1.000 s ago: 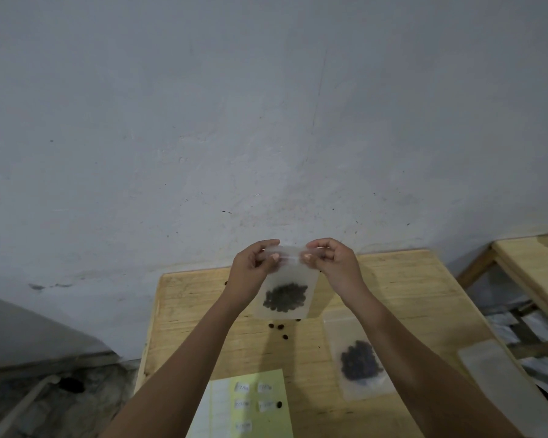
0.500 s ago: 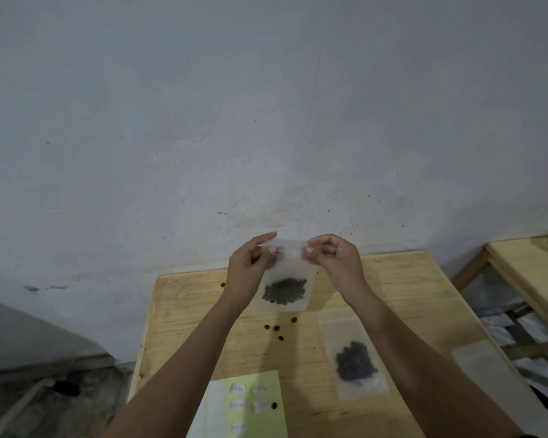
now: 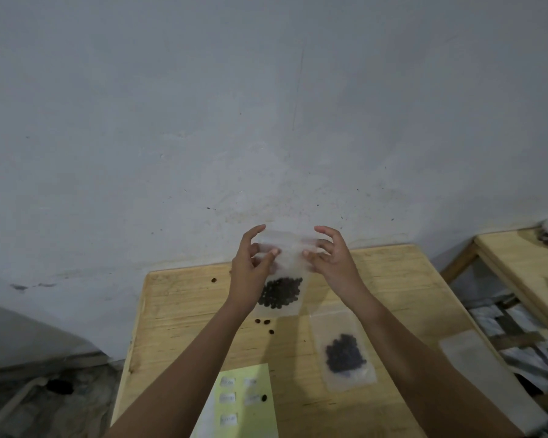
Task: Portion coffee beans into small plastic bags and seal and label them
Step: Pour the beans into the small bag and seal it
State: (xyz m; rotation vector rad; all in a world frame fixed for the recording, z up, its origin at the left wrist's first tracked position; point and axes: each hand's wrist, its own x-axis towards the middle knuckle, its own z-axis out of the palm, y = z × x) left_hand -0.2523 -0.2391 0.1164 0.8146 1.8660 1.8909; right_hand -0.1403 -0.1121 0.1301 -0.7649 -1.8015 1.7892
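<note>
Coffee beans (image 3: 280, 292) sit dark in the bottom of a small clear plastic bag (image 3: 282, 273) held above the wooden table (image 3: 393, 279). Left hand (image 3: 250, 273) and right hand (image 3: 332, 263) pinch its top edge, other fingers spread loosely.

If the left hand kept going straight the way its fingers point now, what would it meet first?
The left hand points up and away, toward the wall behind the table. It already pinches the held bag at its top, so nothing else seems to lie between; the wall would likely come first, though depth is unclear.
</note>
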